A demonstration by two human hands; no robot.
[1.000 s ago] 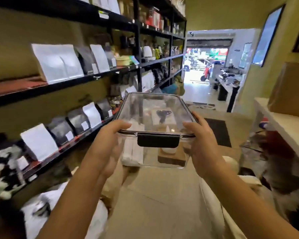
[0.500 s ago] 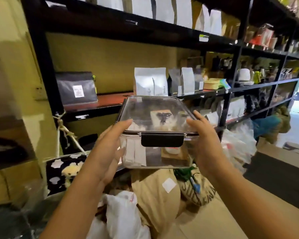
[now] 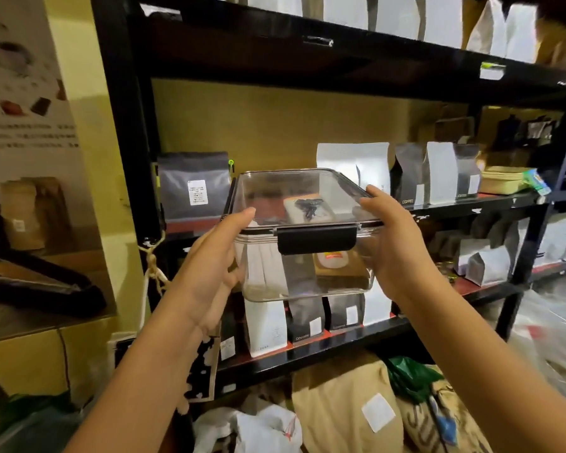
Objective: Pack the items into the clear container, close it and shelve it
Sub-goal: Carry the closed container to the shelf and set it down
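Note:
I hold the clear container (image 3: 275, 191) in the air in front of the black shelf unit, lid on, its black latch (image 3: 316, 239) facing me. My left hand (image 3: 209, 266) grips its left side and my right hand (image 3: 396, 243) grips its right side. Through the walls I see packed items: a white pouch, a tan packet with a black print and a brown packet with an orange label. The container hovers level with the middle shelf (image 3: 190, 227), in front of the gap between a dark grey bag (image 3: 195, 188) and a white bag (image 3: 350, 165).
White and dark coffee bags line the middle, upper and lower shelves. A black upright post (image 3: 121, 125) stands at the left of the gap. Below lie tan sacks (image 3: 340, 407) and plastic bags on the floor. A yellow tub (image 3: 500, 184) sits at the right.
I have turned left from the aisle to face the shelves. The container has stayed in both hands and come closer to the middle shelf gap.

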